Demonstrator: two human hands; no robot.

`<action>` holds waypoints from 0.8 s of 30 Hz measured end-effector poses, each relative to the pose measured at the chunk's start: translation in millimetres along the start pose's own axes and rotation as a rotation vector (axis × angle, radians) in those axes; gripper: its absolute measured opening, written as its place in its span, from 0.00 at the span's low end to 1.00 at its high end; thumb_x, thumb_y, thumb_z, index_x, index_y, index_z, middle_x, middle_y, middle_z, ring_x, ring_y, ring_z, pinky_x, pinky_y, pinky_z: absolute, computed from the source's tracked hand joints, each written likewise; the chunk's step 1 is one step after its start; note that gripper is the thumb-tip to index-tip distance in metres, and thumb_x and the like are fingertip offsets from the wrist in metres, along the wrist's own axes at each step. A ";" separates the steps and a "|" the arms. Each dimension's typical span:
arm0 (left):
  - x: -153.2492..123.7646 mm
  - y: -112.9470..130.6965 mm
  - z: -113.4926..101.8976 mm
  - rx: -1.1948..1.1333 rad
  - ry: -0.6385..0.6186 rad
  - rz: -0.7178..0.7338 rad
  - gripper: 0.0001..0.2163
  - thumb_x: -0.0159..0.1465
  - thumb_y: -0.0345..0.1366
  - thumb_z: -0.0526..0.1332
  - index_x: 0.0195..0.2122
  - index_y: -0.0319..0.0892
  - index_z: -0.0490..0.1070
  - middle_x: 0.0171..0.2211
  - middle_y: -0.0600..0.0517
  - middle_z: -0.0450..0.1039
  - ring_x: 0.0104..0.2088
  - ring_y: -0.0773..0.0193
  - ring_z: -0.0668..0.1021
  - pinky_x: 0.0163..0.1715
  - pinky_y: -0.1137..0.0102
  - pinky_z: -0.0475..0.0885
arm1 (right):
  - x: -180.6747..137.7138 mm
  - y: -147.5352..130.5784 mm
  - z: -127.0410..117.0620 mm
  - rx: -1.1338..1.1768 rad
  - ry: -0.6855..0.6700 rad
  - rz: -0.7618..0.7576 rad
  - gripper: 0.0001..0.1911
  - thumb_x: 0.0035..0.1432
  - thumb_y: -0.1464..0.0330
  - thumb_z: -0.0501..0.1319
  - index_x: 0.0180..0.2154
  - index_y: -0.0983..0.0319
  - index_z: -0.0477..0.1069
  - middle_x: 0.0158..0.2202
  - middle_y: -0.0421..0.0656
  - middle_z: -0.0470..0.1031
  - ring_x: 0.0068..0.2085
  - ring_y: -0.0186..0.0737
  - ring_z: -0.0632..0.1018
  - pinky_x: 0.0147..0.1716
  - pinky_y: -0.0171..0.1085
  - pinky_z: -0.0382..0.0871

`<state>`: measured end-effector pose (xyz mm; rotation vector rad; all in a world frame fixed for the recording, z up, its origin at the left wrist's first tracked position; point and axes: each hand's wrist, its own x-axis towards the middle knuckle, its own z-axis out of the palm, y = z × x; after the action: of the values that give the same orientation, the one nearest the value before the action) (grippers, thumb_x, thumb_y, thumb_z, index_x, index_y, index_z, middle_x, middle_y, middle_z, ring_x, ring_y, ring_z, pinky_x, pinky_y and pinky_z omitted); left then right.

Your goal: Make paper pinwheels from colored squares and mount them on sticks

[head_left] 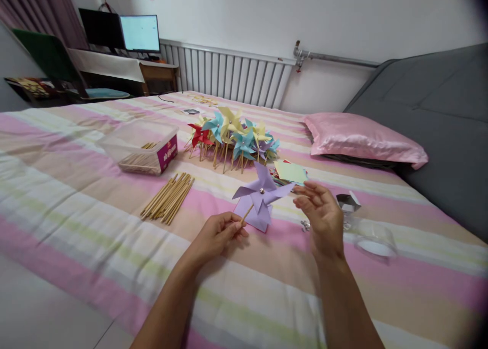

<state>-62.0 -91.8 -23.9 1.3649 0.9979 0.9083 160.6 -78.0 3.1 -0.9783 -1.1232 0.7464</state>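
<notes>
A purple paper pinwheel (263, 190) with a silver pin at its centre is tilted up in front of me. My left hand (223, 230) pinches its thin wooden stick (247, 214) between thumb and fingers. To the right of the pinwheel, my right hand (321, 214) is raised with its fingers curved and apart, close to the tip of one blade. I see nothing held in it. Beneath the pinwheel lies purple paper (253, 219) on the bed. Small shiny metal pieces (305, 225) rest just left of my right wrist.
Finished pinwheels (229, 135) stand clustered farther back. On the left are a bundle of sticks (168, 199) and a clear plastic box (139, 146). Coloured paper squares (292, 172) lie behind my right hand. A clear round container (375, 240) sits right, with a pink pillow (362, 138) beyond.
</notes>
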 end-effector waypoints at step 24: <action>1.6 6.0 9.1 -0.120 0.046 -0.035 0.18 0.55 0.48 0.64 0.32 0.36 0.69 0.29 0.43 0.77 0.25 0.65 0.77 0.26 0.70 0.68 | -5.6 9.7 12.1 -0.105 -0.153 0.348 0.13 0.43 0.59 0.70 0.23 0.63 0.76 0.19 0.39 0.72 0.23 0.33 0.70 0.27 0.33 0.64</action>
<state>-52.6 -93.3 -18.3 1.2270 0.9839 0.9615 147.4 -76.0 -6.4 -1.2405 -1.1459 1.0650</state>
